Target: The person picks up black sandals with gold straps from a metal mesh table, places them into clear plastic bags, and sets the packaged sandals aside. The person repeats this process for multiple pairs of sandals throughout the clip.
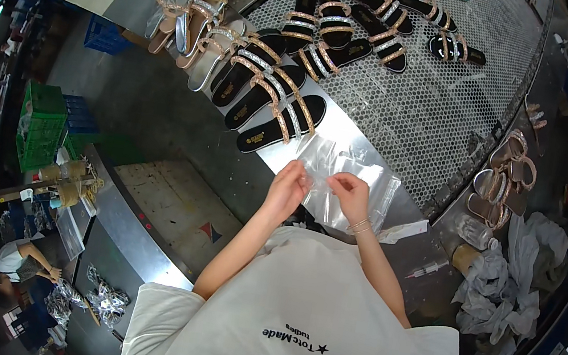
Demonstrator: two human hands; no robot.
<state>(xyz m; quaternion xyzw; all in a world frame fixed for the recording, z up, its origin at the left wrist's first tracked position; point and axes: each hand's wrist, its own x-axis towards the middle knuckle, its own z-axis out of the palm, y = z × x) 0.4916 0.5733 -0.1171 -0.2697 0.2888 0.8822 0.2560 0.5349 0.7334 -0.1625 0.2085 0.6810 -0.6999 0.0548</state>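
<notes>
Close to my body, both hands are at thin clear plastic bags (pixel 329 212) on the metal table edge. My left hand (pixel 288 185) is closed on the film at its left side, the fingertips partly lost in the glare. Thumb and forefinger of my right hand (pixel 349 196) pinch the same film a short way to the right. Just beyond the left hand lies a black sandal (pixel 261 136) with braided rose-gold, silver and gold straps. Several similar black sandals (pixel 248 110) stretch away from it in a row.
A perforated conveyor (pixel 450 99) carries more sandals (pixel 335 20). Pale-soled sandals (pixel 207 56) are piled at the far left, others (pixel 499 184) at the right. A clear jar (pixel 475 232), crumpled grey plastic (pixel 503 284) and a syringe (pixel 426 270) lie to my right. Another person (pixel 14 262) works at lower left.
</notes>
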